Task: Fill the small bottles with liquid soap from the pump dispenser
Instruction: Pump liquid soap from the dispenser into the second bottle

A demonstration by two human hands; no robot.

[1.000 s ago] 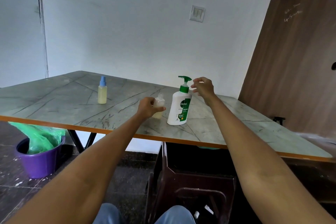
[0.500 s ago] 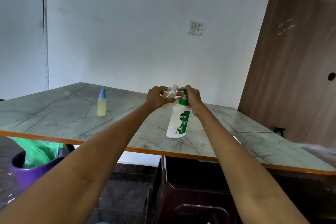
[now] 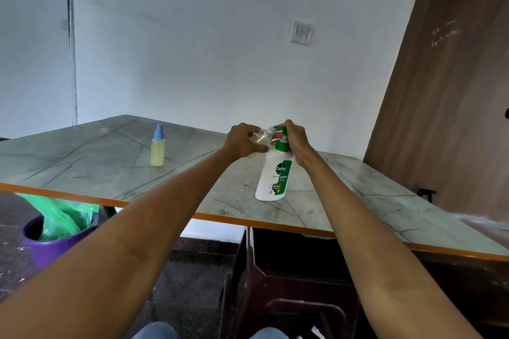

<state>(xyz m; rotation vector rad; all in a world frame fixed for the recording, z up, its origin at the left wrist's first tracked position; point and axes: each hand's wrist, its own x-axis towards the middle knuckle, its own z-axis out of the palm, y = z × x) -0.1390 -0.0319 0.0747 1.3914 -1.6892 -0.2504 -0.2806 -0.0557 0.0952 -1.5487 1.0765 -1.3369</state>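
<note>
A white pump dispenser [image 3: 272,177] with a green pump head stands on the grey marble-patterned table [image 3: 110,170]. My right hand [image 3: 296,137] is closed over the pump head. My left hand [image 3: 242,140] holds a small clear bottle [image 3: 261,135], uncapped and tilted, its open neck up against the pump spout. A little pale liquid shows inside it. A second small bottle [image 3: 157,150], filled with yellowish liquid and closed with a blue spray cap, stands upright on the table to the left.
A purple bucket [image 3: 52,245] lined with a green plastic bag sits on the floor at the left, under the table edge. A dark brown plastic stool [image 3: 297,283] is under the table in front of me. A wooden door [image 3: 451,107] stands at the right.
My left hand lifted the clear bottle off the table and tilted it to the spout. My right hand came down from above onto the pump head.
</note>
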